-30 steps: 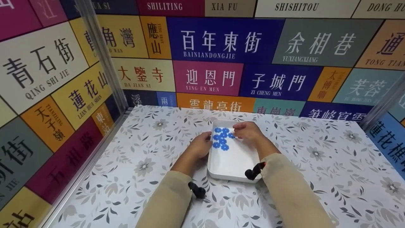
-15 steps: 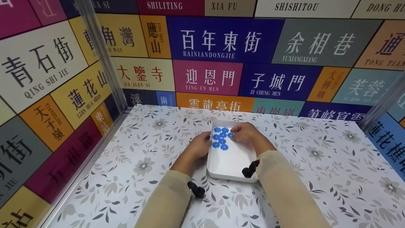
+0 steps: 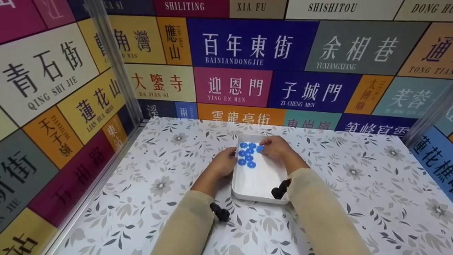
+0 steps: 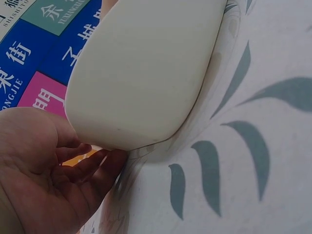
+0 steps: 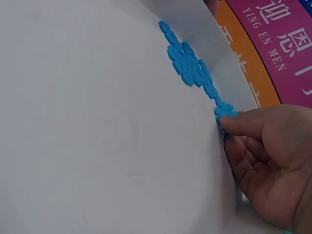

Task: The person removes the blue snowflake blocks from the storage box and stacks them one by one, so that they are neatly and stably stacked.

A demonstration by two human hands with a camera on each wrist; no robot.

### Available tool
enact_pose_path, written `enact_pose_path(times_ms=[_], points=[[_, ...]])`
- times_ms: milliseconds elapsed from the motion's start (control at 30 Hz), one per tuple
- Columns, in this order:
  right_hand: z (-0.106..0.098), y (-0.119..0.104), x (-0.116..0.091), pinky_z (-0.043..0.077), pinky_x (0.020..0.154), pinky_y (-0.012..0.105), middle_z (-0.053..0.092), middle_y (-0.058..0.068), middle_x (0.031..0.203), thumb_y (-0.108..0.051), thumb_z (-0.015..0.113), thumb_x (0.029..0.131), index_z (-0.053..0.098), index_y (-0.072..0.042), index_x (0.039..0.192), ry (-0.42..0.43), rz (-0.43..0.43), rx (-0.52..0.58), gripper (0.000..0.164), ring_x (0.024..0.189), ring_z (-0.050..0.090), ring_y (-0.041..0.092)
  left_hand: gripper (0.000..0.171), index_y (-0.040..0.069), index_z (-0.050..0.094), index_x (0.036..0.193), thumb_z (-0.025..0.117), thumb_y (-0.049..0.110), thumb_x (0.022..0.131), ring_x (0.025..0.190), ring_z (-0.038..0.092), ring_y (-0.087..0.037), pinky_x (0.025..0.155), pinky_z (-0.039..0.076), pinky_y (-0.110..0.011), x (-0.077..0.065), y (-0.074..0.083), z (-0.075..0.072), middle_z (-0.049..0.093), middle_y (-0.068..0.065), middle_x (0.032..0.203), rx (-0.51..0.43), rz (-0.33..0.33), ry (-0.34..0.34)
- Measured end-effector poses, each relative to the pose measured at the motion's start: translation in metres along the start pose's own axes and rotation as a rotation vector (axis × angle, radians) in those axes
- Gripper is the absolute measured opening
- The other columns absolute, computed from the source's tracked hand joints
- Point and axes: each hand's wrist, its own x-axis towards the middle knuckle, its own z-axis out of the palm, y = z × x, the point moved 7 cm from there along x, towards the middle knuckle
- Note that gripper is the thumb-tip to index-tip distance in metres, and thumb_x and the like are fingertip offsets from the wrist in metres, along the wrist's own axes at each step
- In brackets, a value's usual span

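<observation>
A shallow white tray [image 3: 258, 184] rests on the patterned table. Several blue snowflake-shaped plastic discs [image 3: 246, 156] lie in its far left part. My left hand [image 3: 223, 163] grips the tray's left side; in the left wrist view its curled fingers and thumb meet the tray's wall at the bottom edge. Inside the tray near the far right, my right hand [image 3: 278, 147] pinches one blue snowflake disc [image 5: 225, 111] between thumb and fingers. That disc stands to the right of the others, its far side hidden by the fingertips.
A white tablecloth [image 3: 161, 186] with grey leaves and flowers covers the table. Beyond it rise walls [image 3: 233, 86] of coloured street-name panels. Small black cameras [image 3: 220, 213] are worn on both wrists.
My right hand has come to pinch the rightmost blue snowflake disc and shifted it slightly away from me and to the right. The left hand stays on the tray.
</observation>
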Motion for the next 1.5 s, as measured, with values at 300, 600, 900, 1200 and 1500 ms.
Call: enact_pose_path(times_ms=[300, 600, 900, 1200, 1500], points=[[-0.007, -0.012, -0.011, 0.06, 0.091, 0.029, 0.071, 0.014, 0.129, -0.015, 0.064, 0.105, 0.07, -0.006, 0.135, 0.027, -0.098, 0.236, 0.032, 0.103, 0.068, 0.02, 0.054, 0.018, 0.047, 0.163, 0.051, 0.023, 0.109, 0.155, 0.046, -0.033, 0.134, 0.03, -0.053, 0.0, -0.001, 0.001, 0.055, -0.011, 0.162, -0.017, -0.012, 0.02], [-0.033, -0.014, -0.049, 0.064, 0.097, 0.027, 0.069, 0.009, 0.129, -0.015, 0.068, 0.105, 0.068, -0.007, 0.137, 0.071, -0.064, 0.541, 0.034, 0.127, 0.068, 0.032, 0.054, 0.013, 0.048, 0.162, 0.048, 0.019, 0.108, 0.153, 0.05, -0.035, 0.132, 0.034, -0.053, 0.0, -0.001, 0.0, 0.057, -0.014, 0.16, -0.014, 0.016, 0.022], [-0.062, 0.028, -0.093, 0.063, 0.096, 0.024, 0.069, 0.006, 0.13, -0.024, 0.069, 0.106, 0.066, -0.008, 0.14, 0.175, 0.002, 0.534, 0.038, 0.107, 0.074, 0.014, 0.055, 0.014, 0.047, 0.162, 0.049, 0.02, 0.108, 0.154, 0.048, -0.034, 0.133, 0.032, -0.053, 0.001, -0.001, 0.0, 0.055, -0.014, 0.161, -0.033, 0.014, 0.021], [-0.079, 0.072, -0.108, 0.064, 0.092, 0.022, 0.071, -0.005, 0.112, -0.02, 0.069, 0.106, 0.059, 0.0, 0.146, 0.173, -0.003, 0.601, 0.046, 0.097, 0.075, 0.007, 0.054, 0.016, 0.046, 0.163, 0.049, 0.021, 0.109, 0.156, 0.046, -0.033, 0.134, 0.031, -0.052, 0.002, -0.003, 0.001, 0.054, -0.012, 0.163, -0.043, -0.014, 0.018], [-0.08, 0.107, -0.103, 0.063, 0.076, 0.023, 0.076, -0.007, 0.092, -0.024, 0.07, 0.104, 0.067, 0.002, 0.139, 0.207, 0.033, 0.443, 0.043, 0.082, 0.071, 0.006, 0.052, 0.013, 0.05, 0.16, 0.049, 0.018, 0.108, 0.152, 0.05, -0.035, 0.132, 0.033, -0.053, 0.002, -0.002, 0.001, 0.057, -0.014, 0.159, -0.039, 0.027, 0.032]])
